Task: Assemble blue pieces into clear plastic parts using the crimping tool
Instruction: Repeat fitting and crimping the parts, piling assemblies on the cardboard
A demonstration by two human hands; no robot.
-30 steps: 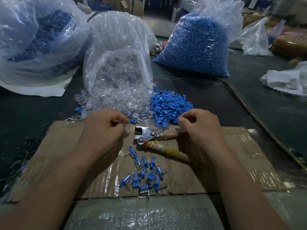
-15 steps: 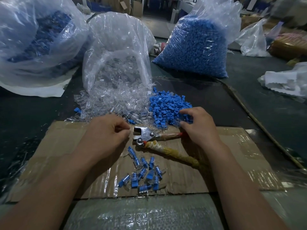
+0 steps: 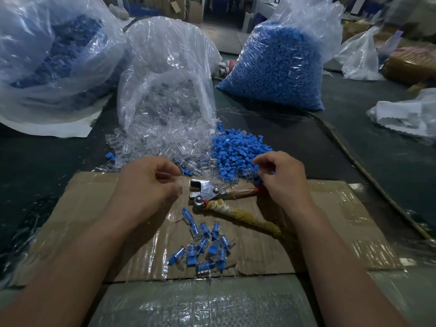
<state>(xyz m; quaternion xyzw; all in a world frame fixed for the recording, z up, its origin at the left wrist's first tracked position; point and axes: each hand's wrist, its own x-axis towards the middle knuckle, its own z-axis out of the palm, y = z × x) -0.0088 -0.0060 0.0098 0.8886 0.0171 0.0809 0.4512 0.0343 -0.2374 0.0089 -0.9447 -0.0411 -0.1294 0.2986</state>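
Left hand (image 3: pixel 146 182) slightly higher with clear part (image 3: pixel 178 183), beside crimping tool (image 3: pixel 207 192).

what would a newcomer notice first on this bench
The bulging bag of blue pieces at back right stands out first, beside a clear bag spilling clear parts toward a loose blue heap. Nearer, the crimping tool lies on the cardboard between the hands: the left hand pinches a clear part, the right hand is at the heap's edge. A cluster of finished pieces lies nearer the person.
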